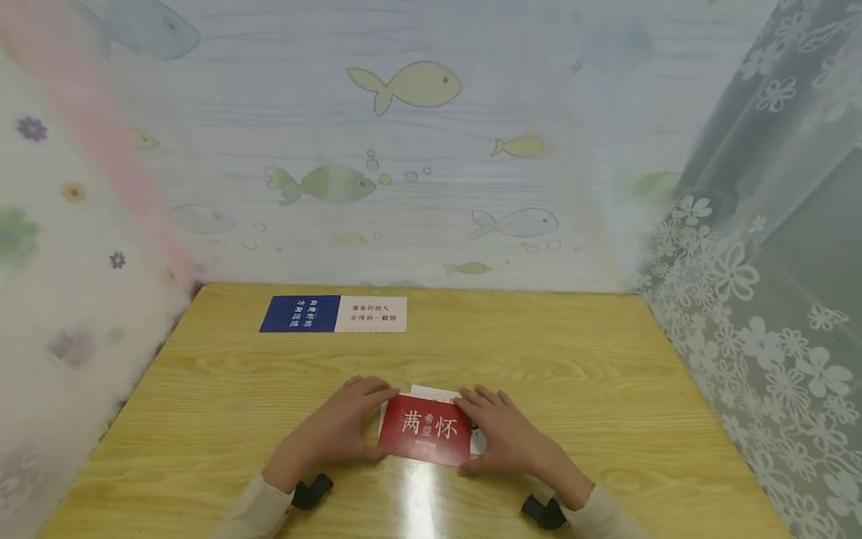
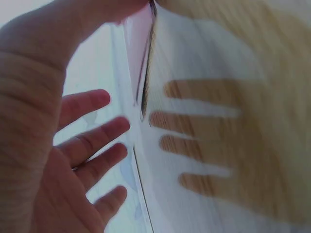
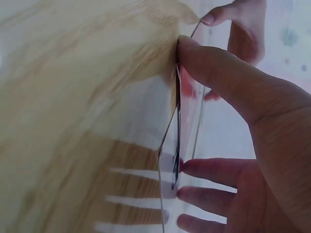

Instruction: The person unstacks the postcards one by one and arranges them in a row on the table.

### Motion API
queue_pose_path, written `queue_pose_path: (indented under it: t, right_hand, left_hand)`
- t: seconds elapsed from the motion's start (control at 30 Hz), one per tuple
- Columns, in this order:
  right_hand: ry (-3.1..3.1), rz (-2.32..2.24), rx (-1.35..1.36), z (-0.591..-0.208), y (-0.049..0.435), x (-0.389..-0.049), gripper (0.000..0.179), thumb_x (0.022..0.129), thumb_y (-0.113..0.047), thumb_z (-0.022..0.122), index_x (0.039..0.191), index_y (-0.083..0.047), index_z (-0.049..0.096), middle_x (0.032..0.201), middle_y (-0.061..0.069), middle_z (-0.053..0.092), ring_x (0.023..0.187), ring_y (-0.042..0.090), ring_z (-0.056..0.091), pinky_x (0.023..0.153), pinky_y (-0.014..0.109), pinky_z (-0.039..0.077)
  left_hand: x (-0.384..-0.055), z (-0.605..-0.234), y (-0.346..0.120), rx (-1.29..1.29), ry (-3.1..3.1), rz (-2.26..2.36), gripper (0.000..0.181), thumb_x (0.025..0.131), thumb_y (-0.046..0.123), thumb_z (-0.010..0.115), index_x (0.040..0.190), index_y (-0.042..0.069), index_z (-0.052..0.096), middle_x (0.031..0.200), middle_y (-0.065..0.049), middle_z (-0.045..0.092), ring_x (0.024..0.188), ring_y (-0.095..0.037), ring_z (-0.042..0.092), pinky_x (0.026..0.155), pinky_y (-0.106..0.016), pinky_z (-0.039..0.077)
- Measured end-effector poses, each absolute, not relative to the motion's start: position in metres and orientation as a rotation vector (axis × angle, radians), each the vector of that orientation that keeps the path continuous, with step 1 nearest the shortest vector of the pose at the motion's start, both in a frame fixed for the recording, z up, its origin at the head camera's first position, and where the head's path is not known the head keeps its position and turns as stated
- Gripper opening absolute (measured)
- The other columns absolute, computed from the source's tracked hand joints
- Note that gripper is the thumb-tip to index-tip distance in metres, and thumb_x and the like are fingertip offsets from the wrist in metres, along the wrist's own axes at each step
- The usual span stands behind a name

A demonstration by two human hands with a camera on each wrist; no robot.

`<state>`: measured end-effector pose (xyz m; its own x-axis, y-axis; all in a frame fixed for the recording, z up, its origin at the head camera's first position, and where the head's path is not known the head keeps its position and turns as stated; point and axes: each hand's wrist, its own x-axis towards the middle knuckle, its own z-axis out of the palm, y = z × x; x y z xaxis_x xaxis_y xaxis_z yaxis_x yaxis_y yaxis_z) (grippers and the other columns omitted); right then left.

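Observation:
A red card (image 1: 424, 446) with white Chinese characters lies face up at the front middle, on top of white cards (image 1: 419, 390) whose edges stick out behind it and at its right. My left hand (image 1: 340, 425) holds the left end, with its thumb by the near corner and forefinger by the far one. At the right end my right hand (image 1: 508, 438) grips it likewise, thumb near and fingers far. The right wrist view shows the card edges fanned slightly apart under the right thumb (image 3: 209, 60). How many cards are underneath is hidden.
Farther back on the wooden table (image 1: 539, 352), a dark blue card (image 1: 279, 318) and a white card (image 1: 370, 327) lie side by side. A fish-patterned wall covering (image 1: 417, 247) stands behind, and a flowered lace curtain (image 1: 747, 337) hangs along the right edge.

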<state>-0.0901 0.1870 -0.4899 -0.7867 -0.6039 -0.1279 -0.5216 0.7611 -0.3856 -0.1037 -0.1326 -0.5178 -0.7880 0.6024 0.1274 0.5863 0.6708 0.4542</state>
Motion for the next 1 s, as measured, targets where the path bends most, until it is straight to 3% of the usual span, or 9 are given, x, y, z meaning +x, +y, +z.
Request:
queue_pose_path:
  t: [0.23,0.57,1.0]
  right_hand:
    - [2.705,-0.522,-0.916,-0.4904,0.1913,-0.0922,0.092,0.076,-0.050,0.085,0.152,-0.012,0.048,0.161,0.017,0.038,0.151,0.046,0.027,0.120,0.069,0.019]
    - [2.706,-0.534,-0.937,-0.4896,0.1908,-0.0933,0.090,0.076,-0.050,0.085,0.150,-0.013,0.050,0.160,0.016,0.040,0.149,0.045,0.030,0.120,0.068,0.022]
    - [2.768,-0.528,-0.902,-0.4891,0.1917,-0.0931,0.095,0.070,-0.047,0.090,0.146,-0.005,0.050,0.156,0.017,0.044,0.150,0.045,0.029,0.122,0.065,0.021]
  left_hand:
    - [-0.1064,-0.5196,-0.1381,0.878,2.784,0.724,0.097,0.070,0.057,0.086,0.150,0.015,0.052,0.166,-0.013,0.030,0.154,-0.039,0.023,0.127,-0.057,0.015]
    - [-0.1080,-0.5189,-0.1376,0.930,2.819,0.717,0.086,0.066,0.054,0.088,0.138,0.014,0.063,0.166,-0.010,0.031,0.155,-0.032,0.022,0.128,-0.050,0.017]
    - [-0.1068,-0.5150,-0.1378,1.113,2.881,0.783,0.093,0.064,0.056,0.088,0.138,0.007,0.060,0.163,-0.012,0.037,0.152,-0.034,0.031,0.126,-0.051,0.024]
